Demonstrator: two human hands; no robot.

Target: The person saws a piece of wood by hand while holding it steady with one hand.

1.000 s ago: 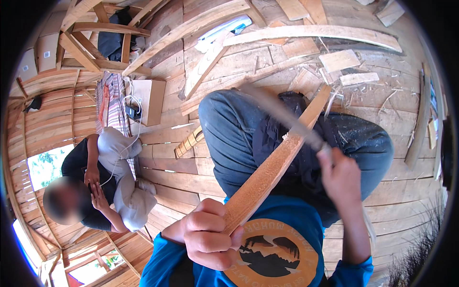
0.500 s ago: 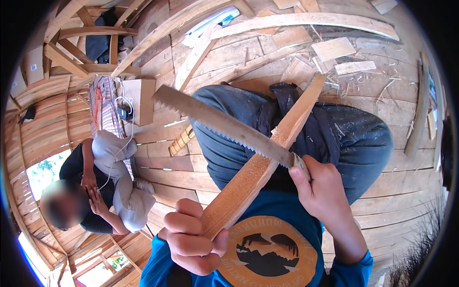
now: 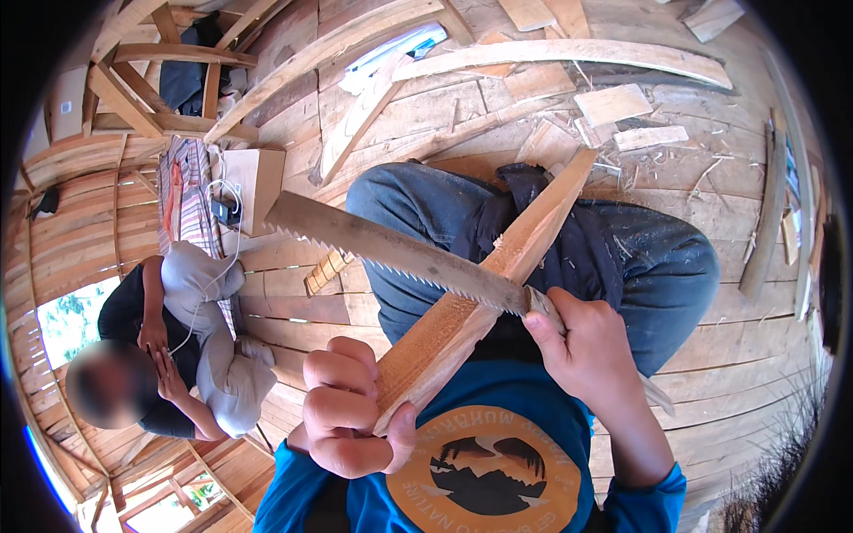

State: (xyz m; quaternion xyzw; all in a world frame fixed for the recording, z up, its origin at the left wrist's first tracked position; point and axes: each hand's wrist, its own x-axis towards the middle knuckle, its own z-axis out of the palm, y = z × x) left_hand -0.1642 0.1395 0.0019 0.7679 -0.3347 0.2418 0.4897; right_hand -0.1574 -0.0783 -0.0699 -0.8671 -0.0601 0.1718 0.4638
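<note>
In the lower middle of the frame the left hand (image 3: 346, 413) has its fingers (image 3: 333, 409) curled tight around the near end of a long wooden stick (image 3: 480, 298); the stick runs diagonally up to the right, across the person's jeans-clad knees (image 3: 675, 266), its far end near the upper centre; the right hand (image 3: 591, 346), at lower right, has its fingers wrapped shut round the handle of a saw (image 3: 391, 253); the toothed blade stretches up and left from that hand and lies across the stick, teeth facing down; wood offcuts (image 3: 613, 102) are strewn over the plank floor (image 3: 711, 178) in the upper part; another person (image 3: 187, 346) sits at the left.
</note>
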